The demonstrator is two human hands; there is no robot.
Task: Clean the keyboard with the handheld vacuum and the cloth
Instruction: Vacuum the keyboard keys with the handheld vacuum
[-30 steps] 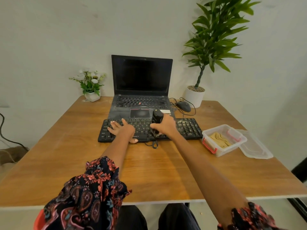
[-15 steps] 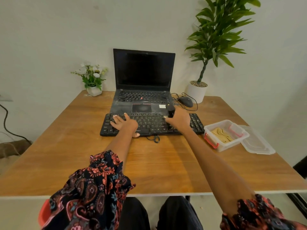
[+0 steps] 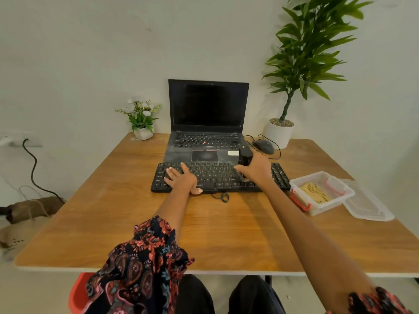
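- Wooden table (image 3: 226,234) fills the lower and middle frame, its near edge running across the bottom above the person's dark-clad knees; a broad bare stretch of wood lies between that edge and the keyboard.
- Left hand (image 3: 181,179), centre-left, rests flat on the left part of the black keyboard (image 3: 217,177), fingers straight and spread over the keys, thumb at the front edge.
- Right hand (image 3: 256,169), just right of centre, grips the black handheld vacuum (image 3: 245,157); the vacuum stands over the right part of the keyboard, its top rising past the keyboard's far edge.
- A short cable loop (image 3: 223,197) lies on the wood just in front of the keyboard.
- At centre-right a clear plastic box (image 3: 326,205) holds the tan cloth (image 3: 315,192), well apart from both hands; its lid (image 3: 367,205) lies just beside it, near the table's right edge.
- Behind the keyboard sits an open laptop (image 3: 207,114), screen dark, with a mouse (image 3: 264,146) to its right.
- At the table's far edge stand a small flower pot (image 3: 142,122), upper left, and a tall potted plant (image 3: 294,75), upper right, against a pale wall.
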